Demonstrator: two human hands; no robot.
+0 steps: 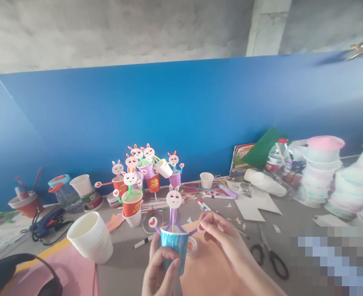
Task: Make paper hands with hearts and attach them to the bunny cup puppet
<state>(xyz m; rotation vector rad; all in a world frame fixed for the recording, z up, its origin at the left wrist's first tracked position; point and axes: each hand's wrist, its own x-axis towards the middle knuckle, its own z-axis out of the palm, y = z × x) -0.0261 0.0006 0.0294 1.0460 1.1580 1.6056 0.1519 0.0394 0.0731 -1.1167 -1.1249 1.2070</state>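
Note:
My left hand (pixel 163 269) is wrapped round a blue-coloured paper cup (pixel 174 243) and keeps it upright. From the cup rises a paper rabbit head (pixel 174 199) on a stick, with purple strips as arms. A white disc with a red heart (pixel 152 222) ends the arm on the left. At the right arm's end, my right hand (pixel 220 230) pinches the other heart disc (pixel 201 227), partly covered by the fingers. Behind, several finished-looking rabbit cups, such as a red one (pixel 132 203), stand grouped together.
Stacked white paper cups (pixel 90 238) stand at left on pink paper (pixel 76 273). Black-handled scissors (pixel 269 253) lie at right, a tape roll (pixel 192 246) behind my hands. Decorated cup towers (pixel 318 176) stand far right. A glue gun (pixel 50 222) and headphones (pixel 24 267) are at left.

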